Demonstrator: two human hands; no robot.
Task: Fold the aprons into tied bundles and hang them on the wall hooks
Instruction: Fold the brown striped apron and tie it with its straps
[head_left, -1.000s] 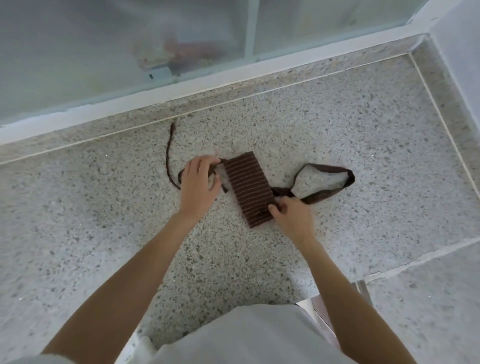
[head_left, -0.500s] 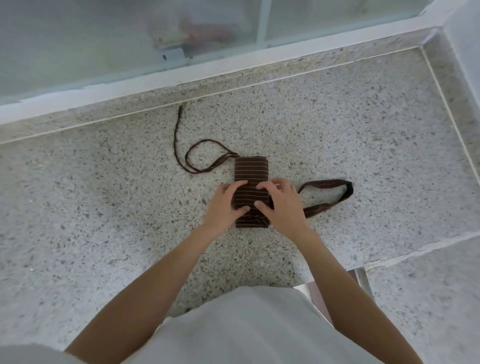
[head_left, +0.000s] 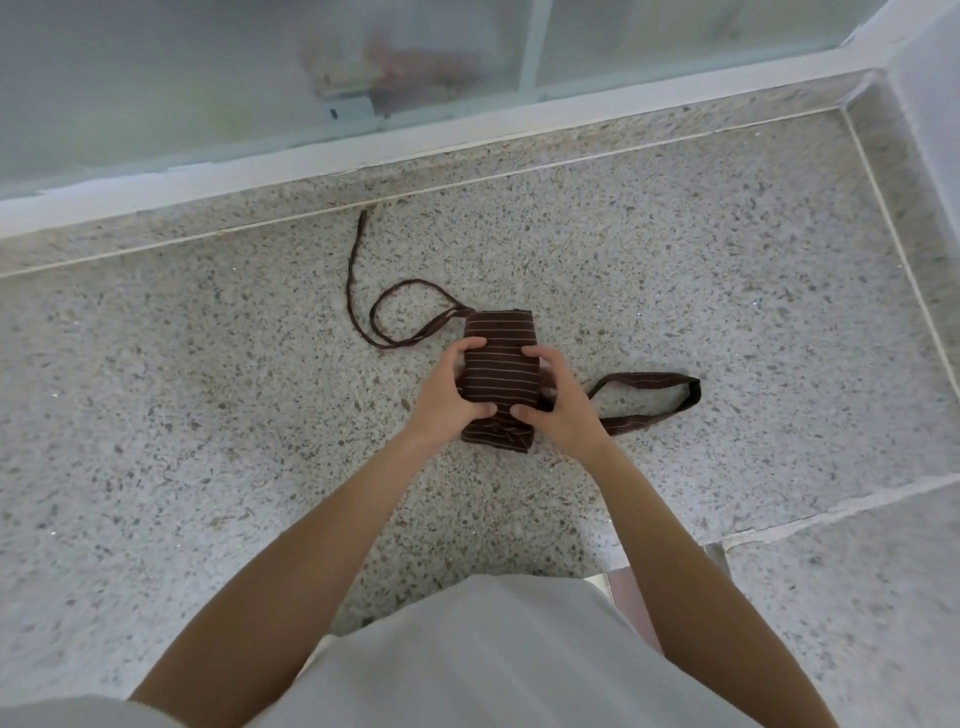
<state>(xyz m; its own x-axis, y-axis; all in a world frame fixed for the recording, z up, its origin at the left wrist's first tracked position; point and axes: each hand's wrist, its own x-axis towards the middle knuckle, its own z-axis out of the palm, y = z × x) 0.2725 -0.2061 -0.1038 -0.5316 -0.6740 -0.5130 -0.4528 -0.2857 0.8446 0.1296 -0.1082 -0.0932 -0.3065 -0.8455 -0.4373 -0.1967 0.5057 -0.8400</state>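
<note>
Your left hand (head_left: 448, 396) and right hand (head_left: 560, 402) both grip the folded brown striped apron (head_left: 498, 364), fingers curled over its long sides, thumbs meeting on top near its close end. The apron lies on the speckled terrazzo floor (head_left: 208, 415). A thin tie string (head_left: 363, 291) loops out from the apron's far left corner. A wider striped strap loop (head_left: 670, 397) lies on the floor to the apron's right.

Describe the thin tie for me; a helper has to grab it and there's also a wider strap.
On the speckled floor, find the striped bundle held between both hands. The thin tie leaves the bundle's far left corner, loops once and trails toward the window frame. Unlike the wide strap on the right, it is cord-thin.
</note>
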